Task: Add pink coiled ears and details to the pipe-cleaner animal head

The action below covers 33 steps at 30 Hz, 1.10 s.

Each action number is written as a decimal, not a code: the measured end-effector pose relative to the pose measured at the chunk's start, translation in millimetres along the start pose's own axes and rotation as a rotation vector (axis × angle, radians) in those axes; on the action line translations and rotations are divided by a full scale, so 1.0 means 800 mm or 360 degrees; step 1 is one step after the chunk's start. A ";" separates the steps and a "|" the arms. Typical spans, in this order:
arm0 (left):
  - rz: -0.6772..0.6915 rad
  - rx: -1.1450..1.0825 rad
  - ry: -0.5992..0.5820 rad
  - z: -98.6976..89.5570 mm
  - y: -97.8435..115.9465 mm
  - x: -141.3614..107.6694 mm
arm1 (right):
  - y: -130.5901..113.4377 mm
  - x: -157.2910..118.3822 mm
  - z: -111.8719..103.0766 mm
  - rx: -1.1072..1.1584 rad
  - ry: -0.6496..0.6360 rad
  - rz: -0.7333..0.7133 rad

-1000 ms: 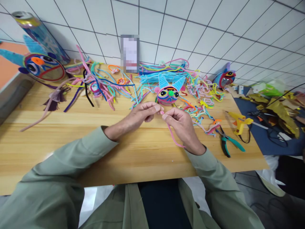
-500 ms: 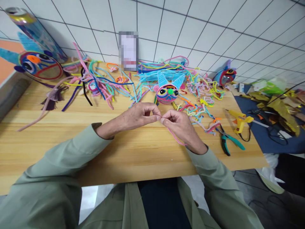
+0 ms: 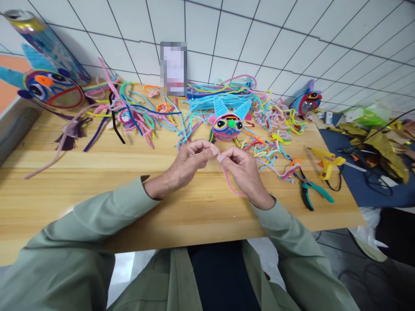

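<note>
A pink pipe cleaner (image 3: 231,185) runs between my two hands, its loose length curving down below my right palm. My left hand (image 3: 194,162) pinches its end between thumb and forefinger. Fingertip to fingertip with it, my right hand (image 3: 241,168) is closed on the same pipe cleaner. The pinched part is mostly hidden by the fingers. Just beyond my hands sits a small face figure (image 3: 227,128) with blue ears, dark eyes and a green nose, built from coloured pipe cleaners.
Heaps of pipe cleaners (image 3: 207,104) lie along the wall. Teal-handled pliers (image 3: 308,190) and a yellow glue gun (image 3: 328,164) rest at the right. A larger face figure (image 3: 53,88) and a tall can (image 3: 48,45) stand at the left. A phone (image 3: 174,69) leans on the wall.
My left wrist has shifted right and turned, with its fingers more upright. My right hand has moved slightly left, and more of the pink pipe cleaner's curve shows. Both still pinch it.
</note>
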<state>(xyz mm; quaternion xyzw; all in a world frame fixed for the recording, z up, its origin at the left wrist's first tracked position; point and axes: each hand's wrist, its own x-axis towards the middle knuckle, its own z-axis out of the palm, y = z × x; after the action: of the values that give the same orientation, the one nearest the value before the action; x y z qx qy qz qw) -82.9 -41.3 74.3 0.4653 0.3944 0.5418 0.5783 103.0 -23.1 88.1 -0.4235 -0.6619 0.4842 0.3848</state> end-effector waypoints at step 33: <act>0.0062 0.0311 -0.0175 -0.014 0.012 0.015 | 0.000 0.006 -0.012 -0.0010 -0.0113 0.0034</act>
<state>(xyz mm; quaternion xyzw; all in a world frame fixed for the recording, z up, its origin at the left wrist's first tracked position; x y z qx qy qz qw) -94.5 -28.6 81.1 0.5559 0.4039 0.4856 0.5404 110.3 -15.9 90.7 -0.4142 -0.6721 0.5010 0.3546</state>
